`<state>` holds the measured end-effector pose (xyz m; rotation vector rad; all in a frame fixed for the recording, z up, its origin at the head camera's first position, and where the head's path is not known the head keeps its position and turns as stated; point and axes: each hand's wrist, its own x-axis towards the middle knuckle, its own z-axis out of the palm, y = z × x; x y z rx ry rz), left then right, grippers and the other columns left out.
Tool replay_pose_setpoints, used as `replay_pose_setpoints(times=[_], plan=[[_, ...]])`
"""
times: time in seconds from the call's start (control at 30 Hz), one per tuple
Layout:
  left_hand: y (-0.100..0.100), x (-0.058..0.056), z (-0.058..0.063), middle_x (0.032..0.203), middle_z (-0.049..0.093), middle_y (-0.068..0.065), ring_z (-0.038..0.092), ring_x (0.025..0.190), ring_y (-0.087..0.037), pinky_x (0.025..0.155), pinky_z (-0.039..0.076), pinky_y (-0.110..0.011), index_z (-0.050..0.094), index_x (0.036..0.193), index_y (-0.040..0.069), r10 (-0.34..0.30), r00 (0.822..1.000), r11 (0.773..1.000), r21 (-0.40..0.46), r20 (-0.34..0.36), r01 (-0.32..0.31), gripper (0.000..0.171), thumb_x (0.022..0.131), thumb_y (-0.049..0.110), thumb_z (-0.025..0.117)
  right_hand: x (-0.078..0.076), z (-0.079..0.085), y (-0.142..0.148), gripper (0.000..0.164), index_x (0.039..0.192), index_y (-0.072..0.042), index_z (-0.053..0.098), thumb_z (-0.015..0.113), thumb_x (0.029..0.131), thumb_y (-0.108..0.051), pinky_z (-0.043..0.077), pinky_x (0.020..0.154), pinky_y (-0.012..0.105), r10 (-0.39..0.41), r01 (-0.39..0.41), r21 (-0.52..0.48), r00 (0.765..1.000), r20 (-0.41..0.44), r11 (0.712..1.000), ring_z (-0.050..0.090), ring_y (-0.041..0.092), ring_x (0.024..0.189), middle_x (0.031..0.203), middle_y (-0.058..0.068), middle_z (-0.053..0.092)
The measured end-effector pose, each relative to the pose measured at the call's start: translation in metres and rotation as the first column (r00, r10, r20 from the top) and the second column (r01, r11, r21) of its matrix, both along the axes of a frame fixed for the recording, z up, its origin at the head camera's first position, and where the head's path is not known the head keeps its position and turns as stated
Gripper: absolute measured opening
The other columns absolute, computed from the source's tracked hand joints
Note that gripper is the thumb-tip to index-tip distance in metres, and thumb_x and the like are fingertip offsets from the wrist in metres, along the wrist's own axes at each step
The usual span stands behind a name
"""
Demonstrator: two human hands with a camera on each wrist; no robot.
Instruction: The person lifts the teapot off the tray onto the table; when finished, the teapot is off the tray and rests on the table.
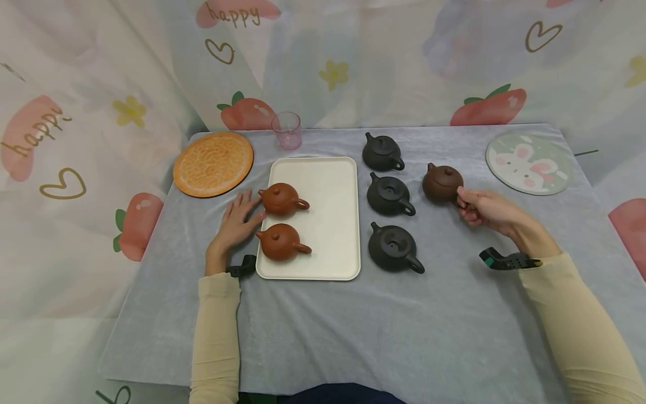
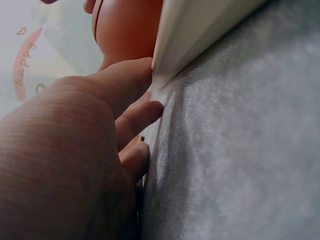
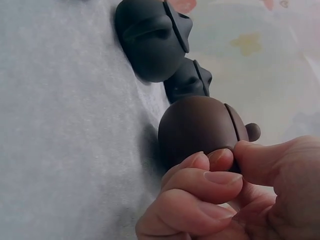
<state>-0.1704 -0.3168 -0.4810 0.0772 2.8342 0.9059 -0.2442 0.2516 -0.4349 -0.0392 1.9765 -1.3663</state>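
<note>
A dark brown teapot (image 1: 442,183) is at the right of the table, its handle pinched between the thumb and curled fingers of my right hand (image 1: 492,212). The fingers cover most of that handle. In the right wrist view, the brown teapot (image 3: 200,127) appears near the cloth; whether it touches cannot be told. My left hand (image 1: 236,220) rests with spread fingers at the tray's left edge, near the spouts of two reddish-brown teapots (image 1: 280,199) on the cream tray (image 1: 333,224). In the left wrist view, its thumb (image 2: 127,82) touches the tray's rim.
Three black teapots, a far one (image 1: 382,152), a middle one (image 1: 390,194) and a near one (image 1: 393,248), stand in a column right of the tray. A pink-tinted glass (image 1: 288,132) and an orange round mat (image 1: 214,164) lie behind left. A rabbit-print round mat (image 1: 527,164) is at far right.
</note>
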Motion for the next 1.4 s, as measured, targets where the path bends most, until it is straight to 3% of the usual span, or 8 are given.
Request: replay_pose_setpoints(times=[0.33,0.97,1.4], plan=[[0.000,0.001,0.001,0.165,0.005,-0.012,-0.006,0.152,-0.029,0.120,-0.007,-0.049,0.032,0.154,0.012,0.002,1.000,1.000,0.008,0.001,-0.002,0.064,0.100,0.044,0.047,-0.015,0.000,-0.005,0.046,0.089,-0.007,0.042,0.035,0.102,-0.051,0.033,0.058,0.025,-0.078,0.077,-0.032,0.997,-0.019,0.997,0.037,0.008,0.063,0.079,0.000,0.044],[0.000,0.003,0.001,0.165,0.007,-0.012,-0.004,0.152,-0.029,0.120,-0.005,-0.049,0.033,0.153,0.011,0.000,1.000,1.000,0.022,-0.023,0.001,0.063,0.100,0.041,0.049,-0.040,-0.004,-0.015,0.046,0.093,-0.007,0.042,0.035,0.101,-0.052,0.036,0.061,0.024,-0.089,0.089,-0.014,0.996,-0.031,0.996,0.040,0.008,0.067,0.081,-0.001,0.044],[0.000,0.003,0.001,0.165,0.007,-0.009,-0.004,0.152,-0.028,0.121,-0.005,-0.048,0.034,0.153,0.013,0.010,1.000,1.000,0.008,-0.013,-0.010,0.064,0.100,0.044,0.049,-0.056,-0.006,-0.024,0.045,0.088,-0.007,0.041,0.032,0.102,-0.049,0.033,0.058,0.021,-0.104,0.101,-0.074,0.994,-0.035,0.992,0.037,0.006,0.063,0.078,-0.002,0.044]])
